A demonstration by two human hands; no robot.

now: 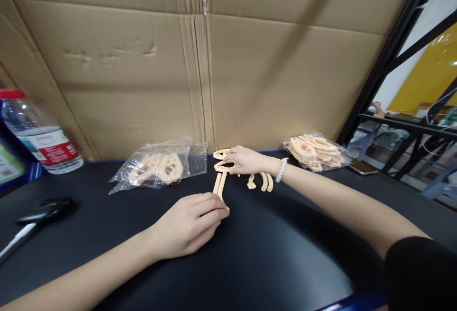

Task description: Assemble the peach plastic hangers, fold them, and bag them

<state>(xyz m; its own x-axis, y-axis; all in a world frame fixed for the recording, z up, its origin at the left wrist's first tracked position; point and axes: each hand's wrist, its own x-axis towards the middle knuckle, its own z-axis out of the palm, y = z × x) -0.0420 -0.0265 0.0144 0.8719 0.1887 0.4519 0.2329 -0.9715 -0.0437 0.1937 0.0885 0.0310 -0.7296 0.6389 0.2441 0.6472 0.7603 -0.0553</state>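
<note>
My left hand (193, 223) is closed at the near end of two long beige plastic strips (219, 183), which lie side by side on the black table. Its fingertips cover their lower ends. Farther back, my right hand (247, 159) has its fingers pinched on the edge of a beige pointed-oval plastic piece with a cut-out middle (223, 166). A similar oval piece (220, 153) lies just behind that one. Beneath my right wrist are two curved beige strips (267, 182) and a small hook-shaped beige piece (251, 182).
A clear bag of beige parts (157, 168) lies on the left, another bag (316, 151) on the right. A red-capped water bottle (46, 135) and a black object with a white cable (44, 210) are far left. Cardboard (143, 63) walls off the back; a black metal frame (387, 58) stands right.
</note>
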